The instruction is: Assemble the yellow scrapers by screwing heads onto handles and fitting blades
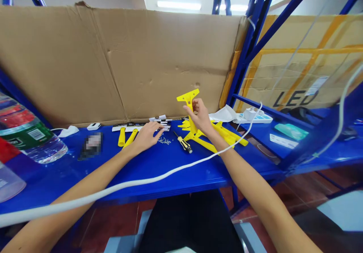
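Note:
In my right hand (200, 116) is a yellow plastic scraper handle (188, 96), upright with its wide, holed head at the top; my fingers and thumb close round its stem. My left hand (149, 135) hovers low over the table, fingers stretched forward and thumb apart. Just beyond its fingertips lie thin white-and-dark strips (165, 126). Small screws (164, 141) are scattered beside it. Between my hands rests a screwdriver (184, 144) with a cream and black handle. Several more yellow scraper handles (227, 134) are piled under my right wrist, and two yellow tubes (121, 137) lie left of my left hand.
A white cable (159, 176) crosses in front of both forearms. On the blue table (170, 169) stand a large water bottle (31, 132) at left and a power strip (252, 116) at right. A cardboard sheet (167, 60) walls off the back; a blue post (245, 48) rises at right.

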Action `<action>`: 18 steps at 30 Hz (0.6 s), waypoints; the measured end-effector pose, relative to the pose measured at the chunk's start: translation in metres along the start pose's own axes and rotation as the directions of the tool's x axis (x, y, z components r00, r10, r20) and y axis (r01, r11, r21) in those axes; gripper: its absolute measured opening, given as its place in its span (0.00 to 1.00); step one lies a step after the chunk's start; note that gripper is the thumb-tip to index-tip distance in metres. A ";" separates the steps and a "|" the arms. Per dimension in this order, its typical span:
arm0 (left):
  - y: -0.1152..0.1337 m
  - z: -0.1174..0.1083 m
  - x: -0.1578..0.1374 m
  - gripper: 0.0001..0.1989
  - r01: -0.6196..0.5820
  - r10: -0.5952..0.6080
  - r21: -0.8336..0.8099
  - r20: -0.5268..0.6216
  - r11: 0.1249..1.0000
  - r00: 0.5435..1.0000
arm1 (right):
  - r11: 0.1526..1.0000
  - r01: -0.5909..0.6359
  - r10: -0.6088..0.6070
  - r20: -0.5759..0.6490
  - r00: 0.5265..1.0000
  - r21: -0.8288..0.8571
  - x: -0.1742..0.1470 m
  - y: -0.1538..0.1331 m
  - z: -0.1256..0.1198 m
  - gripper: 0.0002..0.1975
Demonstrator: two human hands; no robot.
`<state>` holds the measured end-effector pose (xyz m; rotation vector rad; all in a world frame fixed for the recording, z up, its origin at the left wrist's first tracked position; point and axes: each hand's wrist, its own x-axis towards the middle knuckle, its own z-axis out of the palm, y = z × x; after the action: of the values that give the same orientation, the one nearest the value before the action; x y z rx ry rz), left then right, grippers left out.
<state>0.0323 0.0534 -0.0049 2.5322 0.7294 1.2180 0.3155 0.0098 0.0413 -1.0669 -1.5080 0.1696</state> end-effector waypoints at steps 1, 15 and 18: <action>0.004 0.001 -0.001 0.05 -0.007 0.007 -0.021 -0.015 1.000 1.000 | 1.000 -0.003 0.003 0.008 1.000 0.017 -0.002 -0.002 0.005 0.21; 0.021 0.007 0.005 0.19 0.220 -0.392 -0.690 -0.101 0.690 0.914 | 0.847 -0.398 0.120 0.603 0.788 0.353 -0.048 -0.036 0.054 0.28; 0.016 0.002 0.008 0.20 0.198 -0.446 -0.797 -0.098 0.570 0.890 | 0.774 -0.508 0.121 0.700 0.704 0.377 -0.048 -0.039 0.053 0.24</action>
<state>0.0427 0.0441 0.0055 1.4424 0.5232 1.3815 0.2441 -0.0211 0.0174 -0.8144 -1.6829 1.2845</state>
